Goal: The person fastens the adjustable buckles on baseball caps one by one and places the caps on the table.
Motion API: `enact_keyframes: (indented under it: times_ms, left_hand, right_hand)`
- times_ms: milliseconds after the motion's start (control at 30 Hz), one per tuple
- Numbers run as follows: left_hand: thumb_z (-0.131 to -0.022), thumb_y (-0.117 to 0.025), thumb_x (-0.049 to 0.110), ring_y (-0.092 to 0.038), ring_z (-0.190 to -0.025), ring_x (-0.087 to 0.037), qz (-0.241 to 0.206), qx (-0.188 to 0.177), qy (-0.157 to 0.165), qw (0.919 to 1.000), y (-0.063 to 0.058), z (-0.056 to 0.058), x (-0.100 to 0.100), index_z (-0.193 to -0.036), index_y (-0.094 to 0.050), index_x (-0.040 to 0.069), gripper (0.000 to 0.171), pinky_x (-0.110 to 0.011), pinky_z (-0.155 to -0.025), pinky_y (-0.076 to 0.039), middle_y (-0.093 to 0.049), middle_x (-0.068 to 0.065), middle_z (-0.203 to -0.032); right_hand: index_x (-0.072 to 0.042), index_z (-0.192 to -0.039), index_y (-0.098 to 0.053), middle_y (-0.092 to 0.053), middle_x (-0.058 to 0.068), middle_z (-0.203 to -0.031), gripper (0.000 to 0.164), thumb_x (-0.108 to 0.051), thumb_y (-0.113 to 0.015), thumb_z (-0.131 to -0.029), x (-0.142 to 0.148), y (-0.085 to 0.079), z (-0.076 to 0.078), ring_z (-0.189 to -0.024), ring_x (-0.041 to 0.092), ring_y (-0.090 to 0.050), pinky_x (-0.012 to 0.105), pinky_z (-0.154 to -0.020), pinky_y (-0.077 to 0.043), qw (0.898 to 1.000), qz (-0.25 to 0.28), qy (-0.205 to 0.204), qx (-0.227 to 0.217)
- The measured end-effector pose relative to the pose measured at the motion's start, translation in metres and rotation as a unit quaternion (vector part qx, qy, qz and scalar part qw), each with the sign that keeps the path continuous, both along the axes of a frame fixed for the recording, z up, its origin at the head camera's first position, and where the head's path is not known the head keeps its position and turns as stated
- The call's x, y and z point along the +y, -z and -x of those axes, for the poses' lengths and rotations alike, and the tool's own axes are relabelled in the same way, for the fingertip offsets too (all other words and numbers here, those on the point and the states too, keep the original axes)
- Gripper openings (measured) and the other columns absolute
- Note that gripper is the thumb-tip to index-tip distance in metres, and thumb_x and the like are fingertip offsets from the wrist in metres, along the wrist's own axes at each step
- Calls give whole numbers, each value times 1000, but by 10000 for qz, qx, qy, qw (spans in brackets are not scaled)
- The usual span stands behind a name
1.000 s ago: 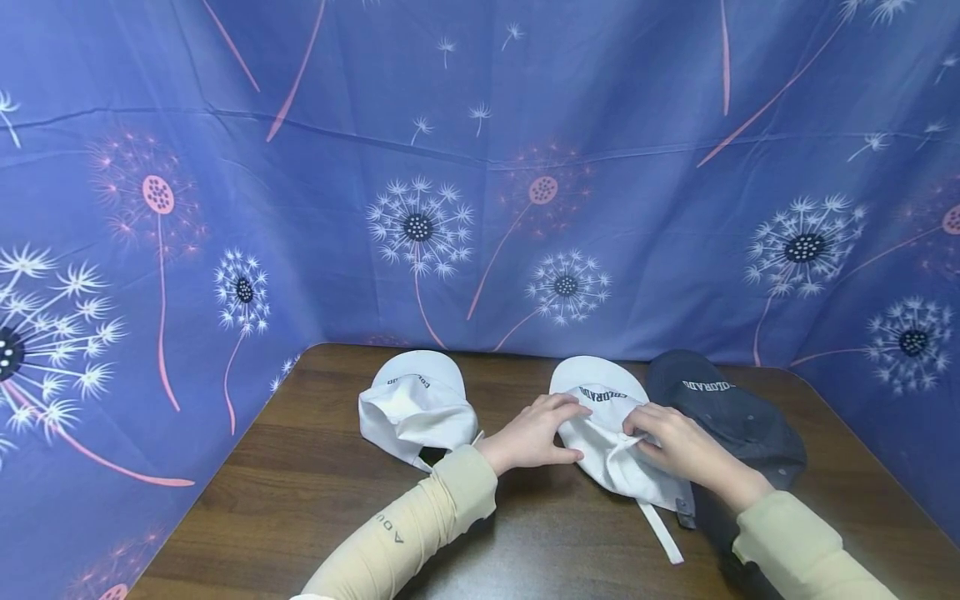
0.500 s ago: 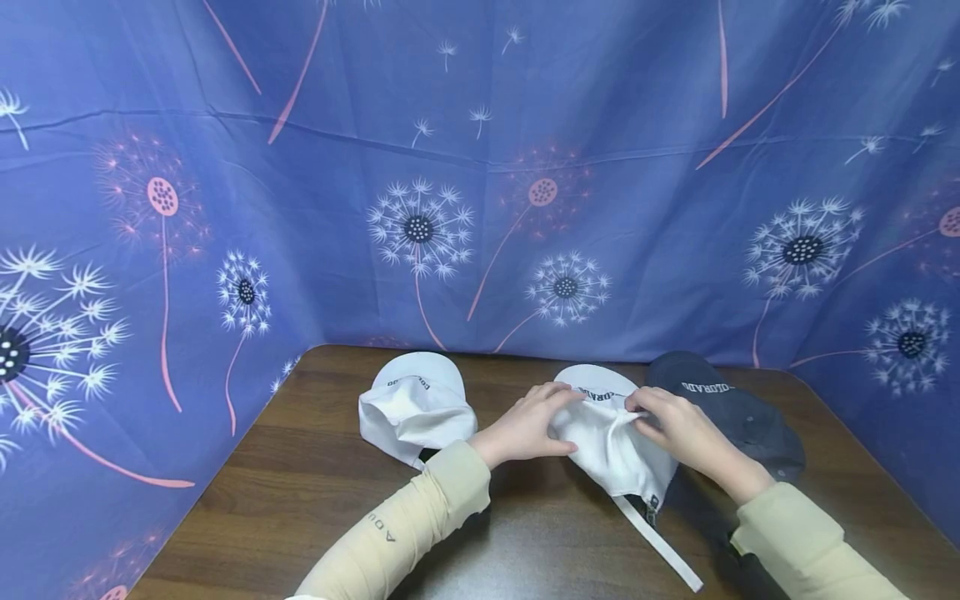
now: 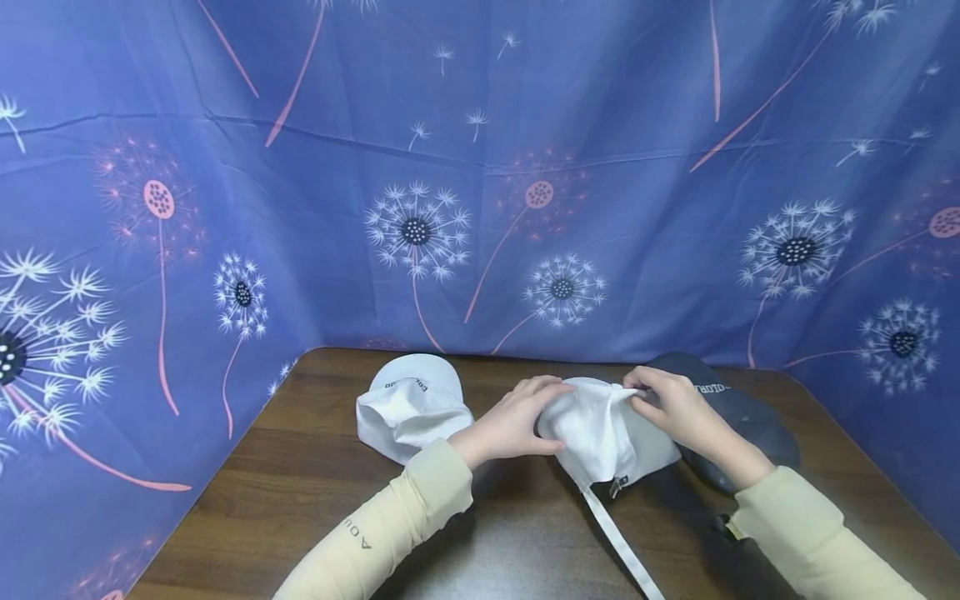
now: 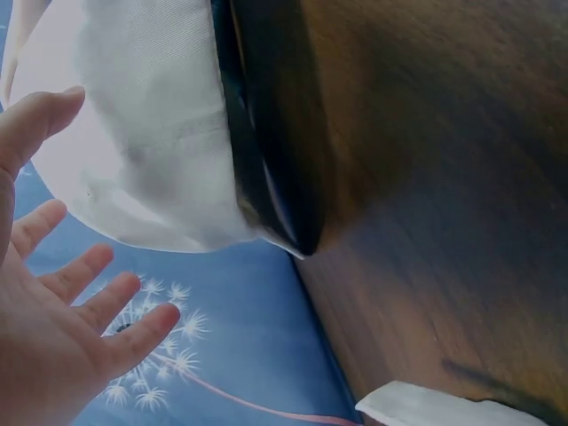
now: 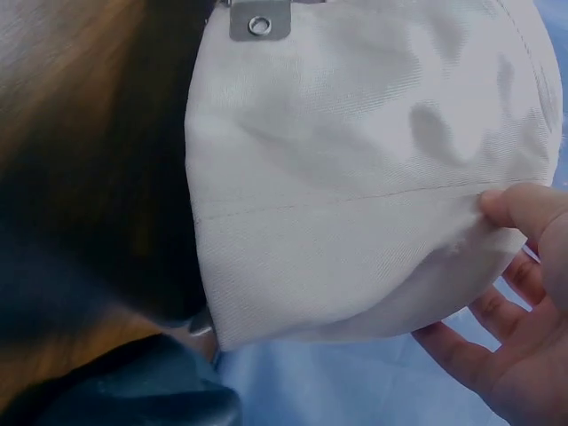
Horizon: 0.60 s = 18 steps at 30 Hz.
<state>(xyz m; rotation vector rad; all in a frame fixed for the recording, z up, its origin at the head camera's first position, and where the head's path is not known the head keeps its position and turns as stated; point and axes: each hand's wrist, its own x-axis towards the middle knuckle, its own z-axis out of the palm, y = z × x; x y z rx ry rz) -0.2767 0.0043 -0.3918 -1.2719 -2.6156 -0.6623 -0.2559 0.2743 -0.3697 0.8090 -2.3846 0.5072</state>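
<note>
A white baseball cap [image 3: 592, 429] is raised and tilted in the middle of the head view, its back toward me and its lettering out of sight. My right hand [image 3: 678, 412] pinches the crown at its top; in the right wrist view the thumb of that hand [image 5: 532, 293] presses the fabric near a seam. From the cap's back a long white strap [image 3: 618, 542] hangs down, beside a metal buckle [image 5: 260, 25]. My left hand [image 3: 513, 421] is at the cap's left side, and in the left wrist view its fingers [image 4: 120, 306] are spread and grip nothing.
On the brown wooden table [image 3: 300, 475], another white cap [image 3: 412, 408] lies at the left, its crown dented. A dark cap [image 3: 750, 425] lies at the right, partly behind my right hand. A blue dandelion-print cloth [image 3: 480, 208] hangs behind the table.
My right hand has lifted the white cap's crown, tipping its back toward me until the lettering is hidden. The strap now hangs lower. My left hand has shifted slightly left.
</note>
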Motion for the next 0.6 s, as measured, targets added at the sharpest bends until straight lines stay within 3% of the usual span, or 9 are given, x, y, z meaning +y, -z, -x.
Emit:
enact_keyframes:
  times_ms: [333,600]
  left_hand:
    - [-75,-76,39,-37,-131,-18,-274,477,213,9983,-4,-7,-14,-141,-41,25,76,-41,-106,-35,-38,0,-145]
    - [-78,-76,36,-38,-130,-15,-565,635,298,9959,-9,-7,-30,-140,-42,28,71,-40,-105,-35,-39,3,-144]
  right_hand:
    - [-16,-84,-61,-64,-7,-81,18,-1,-70,-81,-13,-16,-3,-72,5,-55,29,-63,-48,9998,172,71,-118]
    - [-15,-87,-62,-60,-7,-76,10,-7,-67,-85,-21,-29,-6,-63,4,-45,25,-57,-40,9976,340,240,-561]
